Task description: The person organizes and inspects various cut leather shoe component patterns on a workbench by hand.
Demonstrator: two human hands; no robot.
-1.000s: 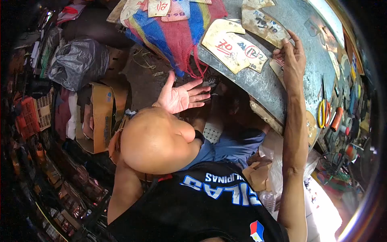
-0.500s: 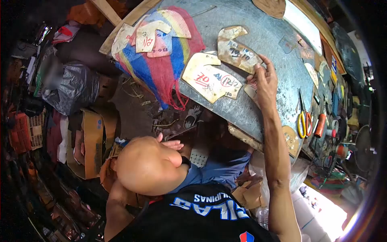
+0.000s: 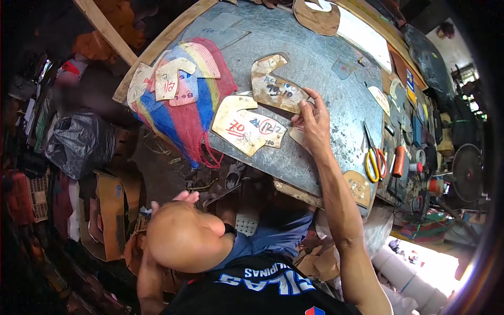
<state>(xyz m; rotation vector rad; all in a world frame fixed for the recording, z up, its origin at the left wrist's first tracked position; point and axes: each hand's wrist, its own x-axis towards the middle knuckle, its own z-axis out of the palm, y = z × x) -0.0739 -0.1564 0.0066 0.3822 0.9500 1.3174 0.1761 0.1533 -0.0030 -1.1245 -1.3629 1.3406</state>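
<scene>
Currently pinching brown template (image 3: 274, 86) by one end in right hand (image 3: 313, 123), on table (image 3: 341, 118) beside white templates (image 3: 236, 119), probably to leave markings uncovered. Can't tell left hand's (image 3: 186, 197) grip, mostly behind knee (image 3: 181, 236). Farther out, see mesh bag (image 3: 184, 128) under more templates (image 3: 169, 80), then black bag (image 3: 81, 144) and carton (image 3: 116, 205); can't make out contents.

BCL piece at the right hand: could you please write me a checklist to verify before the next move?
1. Right hand at the BCL piece: ok, fingertips at its right end.
2. Grip firm: cannot tell.
3. Writing faces up: ok.
4. No other piece in the way: not ok, the hand partly covers a pale piece.
5. Left hand free: cannot tell, the knee hides most of it.
6. Scissors away from the right hand: ok, they lie to the right of its forearm.
</scene>
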